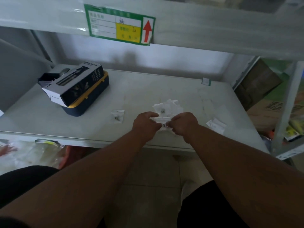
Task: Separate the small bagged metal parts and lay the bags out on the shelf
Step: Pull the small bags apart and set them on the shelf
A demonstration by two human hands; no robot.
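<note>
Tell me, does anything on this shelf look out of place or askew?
The dark carton at the left lies tilted on a blue and yellow case, one end flap open. Otherwise nothing stands out: both hands pinch one small bag, with other bags lying loose on the shelf.

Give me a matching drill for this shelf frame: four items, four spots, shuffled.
Items:
1. dark printed cardboard box
2. single clear plastic bag of metal parts
3. green-bordered paper label with red arrow
4. flat white paper packets

Spots:
A. upper shelf beam
B. right of both hands
C. on the blue-and-yellow case
D. left of both hands

Pairs: 1-C, 2-D, 3-A, 4-B
</note>
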